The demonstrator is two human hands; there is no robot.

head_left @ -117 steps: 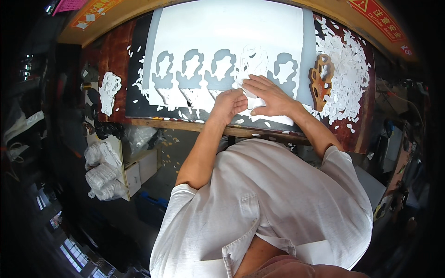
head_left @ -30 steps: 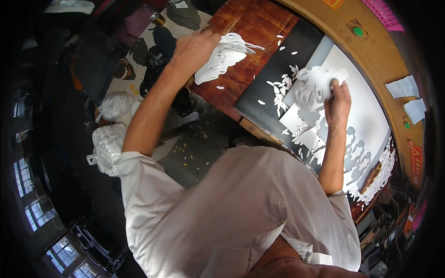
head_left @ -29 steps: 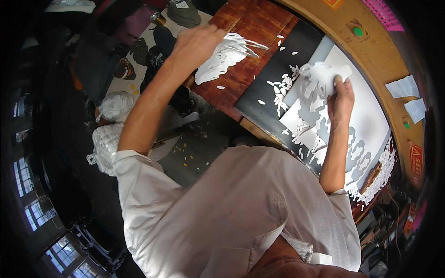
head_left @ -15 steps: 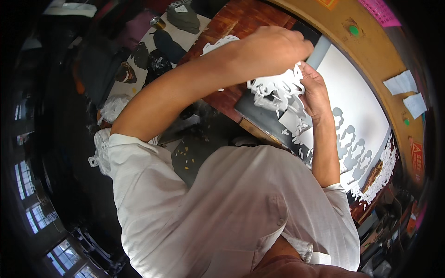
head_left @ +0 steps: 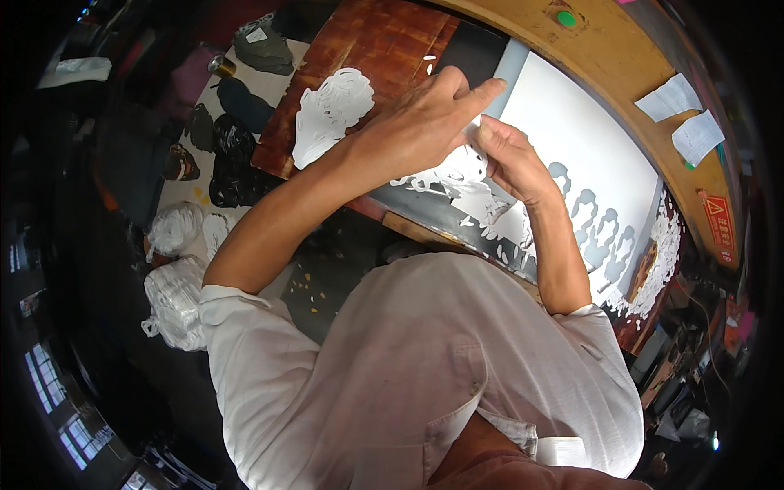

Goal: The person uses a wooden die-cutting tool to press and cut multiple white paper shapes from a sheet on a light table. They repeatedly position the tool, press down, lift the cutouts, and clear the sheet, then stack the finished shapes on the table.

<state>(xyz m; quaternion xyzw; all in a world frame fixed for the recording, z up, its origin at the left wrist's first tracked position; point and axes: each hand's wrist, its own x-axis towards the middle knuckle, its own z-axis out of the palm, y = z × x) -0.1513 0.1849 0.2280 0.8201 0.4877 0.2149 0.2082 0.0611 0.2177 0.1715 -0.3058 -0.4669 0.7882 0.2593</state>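
A white cut-out sheet with holes and loose strips hangs below my two hands. My right hand pinches its edge between thumb and fingers. Close by on the left, my left hand has its index finger stretched out, while its lower fingers curl against the same sheet; their tips are partly hidden. Underneath, small white scraps lie scattered on the dark work surface. A heap of white cut pieces rests on the reddish-brown board, beyond my left forearm.
A large white sheet with a row of grey-looking cutouts lies at right. Past its near end is a pile of white scraps. A yellow-brown beam with a green button borders the far side. Plastic bags and a can are at left.
The whole view has shifted. My left hand has drawn back to the left and its index finger now points out. The heap on the board, mostly covered before by my arm, shows fully.
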